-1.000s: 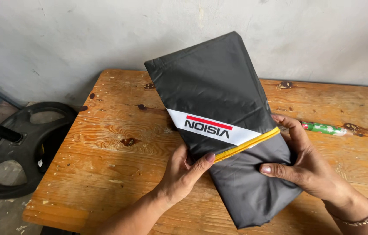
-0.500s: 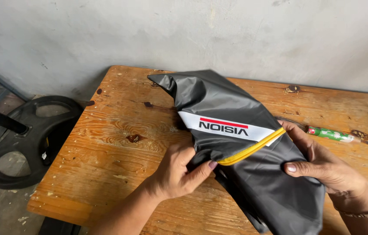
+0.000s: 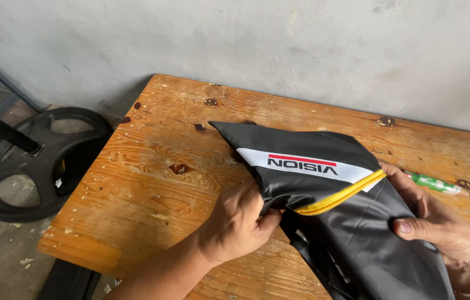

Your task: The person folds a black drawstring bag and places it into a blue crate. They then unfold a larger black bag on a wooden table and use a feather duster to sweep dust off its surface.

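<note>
Both hands, left hand (image 3: pixel 240 222) and right hand (image 3: pixel 440 228), pinch the limp, slippery-looking black bag (image 3: pixel 324 194) beside its yellow zipper (image 3: pixel 340 197), over the counter (image 3: pixel 151 166).

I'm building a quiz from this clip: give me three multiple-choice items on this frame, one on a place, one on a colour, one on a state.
1. Where does the green marker lie?
A. On the wooden table behind the right hand
B. On the floor
C. Inside the bag

2. What colour is the zipper on the black bag?
A. Red
B. Yellow
C. Blue

3. How is the left hand?
A. Flat on the table
B. Raised in the air
C. Closed on the bag's fabric

Key: 1 A, it lies on the boards just past the right hand; 2 B, a yellow line runs below the white stripe; 3 C, the fingers curl into the black cloth beside the zipper's end.
</note>
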